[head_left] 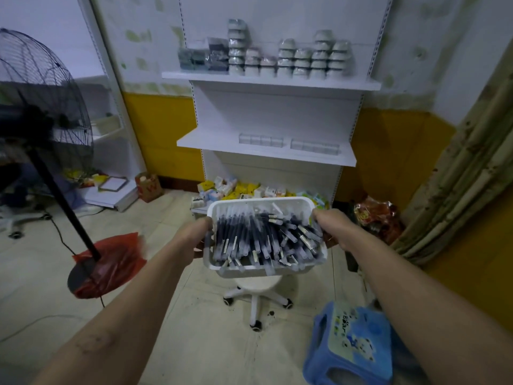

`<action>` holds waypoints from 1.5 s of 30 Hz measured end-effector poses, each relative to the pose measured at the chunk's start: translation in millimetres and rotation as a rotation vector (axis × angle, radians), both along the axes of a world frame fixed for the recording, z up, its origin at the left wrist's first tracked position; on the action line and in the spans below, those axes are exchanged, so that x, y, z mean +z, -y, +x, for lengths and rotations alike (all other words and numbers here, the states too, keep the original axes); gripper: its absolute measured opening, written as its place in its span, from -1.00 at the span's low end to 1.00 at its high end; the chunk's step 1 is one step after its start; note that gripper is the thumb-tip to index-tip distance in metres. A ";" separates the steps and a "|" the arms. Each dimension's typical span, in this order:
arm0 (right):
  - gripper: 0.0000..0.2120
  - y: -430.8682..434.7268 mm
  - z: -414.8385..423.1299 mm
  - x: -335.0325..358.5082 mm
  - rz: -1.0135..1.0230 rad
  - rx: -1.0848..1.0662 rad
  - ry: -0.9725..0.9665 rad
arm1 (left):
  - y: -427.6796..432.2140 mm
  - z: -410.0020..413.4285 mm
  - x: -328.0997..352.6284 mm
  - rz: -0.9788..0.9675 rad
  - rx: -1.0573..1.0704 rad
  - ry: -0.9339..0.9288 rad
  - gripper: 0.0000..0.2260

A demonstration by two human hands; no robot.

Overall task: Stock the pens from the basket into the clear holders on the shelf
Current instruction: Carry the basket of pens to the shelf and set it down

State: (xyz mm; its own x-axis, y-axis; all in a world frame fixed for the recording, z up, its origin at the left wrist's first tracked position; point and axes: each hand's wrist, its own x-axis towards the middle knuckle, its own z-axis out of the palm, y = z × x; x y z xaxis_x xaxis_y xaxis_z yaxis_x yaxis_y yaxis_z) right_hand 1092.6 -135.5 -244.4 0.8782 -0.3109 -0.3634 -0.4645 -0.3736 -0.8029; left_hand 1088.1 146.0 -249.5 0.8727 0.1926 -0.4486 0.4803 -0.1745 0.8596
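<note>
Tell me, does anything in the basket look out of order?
Yes. In the white basket the pens on the left lie in neat rows, but those on the right are jumbled crosswise, and a few overhang the near rim.

The white rectangular plastic basket (249,272) hides the fingers of the left hand (201,232) and right hand (330,226) holding it, and most of the white wheeled stool (254,304) beneath it. Left of the basket the black wire-caged fan (41,107) is cut by the edge. Below-right of the basket the blue plastic step stool (352,345) is blurred and cropped.
</note>
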 end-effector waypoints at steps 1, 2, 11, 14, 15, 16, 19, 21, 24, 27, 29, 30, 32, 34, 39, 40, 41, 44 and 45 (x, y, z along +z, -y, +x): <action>-0.74 -0.3 12.7 0.1 -0.004 -0.004 -0.006 | -0.3 14.0 -0.1 -0.007 0.002 0.004 -0.86; -0.73 -0.1 25.4 -0.8 -0.009 -0.011 -0.012 | -0.4 28.5 -0.8 -0.011 0.003 0.008 -0.86; -0.73 -11.7 153.8 -30.1 -0.054 -0.102 -0.049 | -14.0 186.3 -32.3 -0.050 -0.079 0.004 -0.89; -0.82 -22.1 199.7 -40.1 -0.058 -0.128 -0.083 | -23.3 242.0 -42.6 -0.066 -0.094 -0.004 -0.86; -0.85 -25.0 213.9 -42.2 -0.056 -0.135 -0.101 | -25.4 259.2 -45.9 -0.067 -0.096 -0.012 -0.86; -0.86 -27.8 226.8 -43.7 -0.051 -0.147 -0.115 | -26.5 275.4 -48.9 -0.067 -0.099 -0.019 -0.85; -0.83 -29.0 262.4 -51.6 -0.033 -0.193 -0.139 | -24.9 321.8 -56.5 -0.062 -0.127 -0.039 -0.84; -0.79 -26.4 279.3 -58.7 -0.024 -0.223 -0.171 | -20.3 346.0 -60.3 -0.044 -0.158 -0.060 -0.83; -0.76 -14.7 306.9 -71.9 -0.018 -0.247 -0.189 | -7.4 378.5 -68.5 -0.036 -0.204 -0.093 -0.83; -0.77 5.5 340.1 -87.6 -0.005 -0.262 -0.206 | 13.0 411.4 -81.1 -0.011 -0.201 -0.112 -0.84; -0.80 21.2 364.8 -96.2 0.012 -0.256 -0.211 | 29.8 434.6 -91.0 0.004 -0.172 -0.129 -0.82; -0.81 30.8 378.3 -101.0 0.026 -0.254 -0.210 | 39.5 446.2 -95.8 0.012 -0.158 -0.137 -0.81; -0.80 52.0 404.9 -109.7 0.056 -0.255 -0.200 | 60.9 467.2 -102.9 0.032 -0.133 -0.151 -0.78; -0.76 72.3 431.4 -116.1 0.080 -0.259 -0.193 | 82.0 487.4 -106.2 0.064 -0.121 -0.164 -0.77; -0.66 112.6 490.9 -138.5 0.078 -0.227 -0.194 | 119.3 534.2 -116.5 0.092 -0.092 -0.190 -0.80; -0.65 117.8 502.0 -143.3 0.070 -0.219 -0.205 | 123.8 543.3 -119.1 0.096 -0.086 -0.199 -0.81; -0.65 120.3 510.6 -144.8 0.064 -0.221 -0.222 | 127.4 551.6 -121.5 0.098 -0.082 -0.210 -0.82; -0.70 120.8 534.0 -149.8 0.107 -0.244 -0.249 | 132.6 578.5 -133.1 0.090 -0.082 -0.224 -0.85; -0.71 120.9 544.1 -155.0 0.102 -0.246 -0.271 | 132.2 589.5 -139.6 0.080 -0.083 -0.231 -0.87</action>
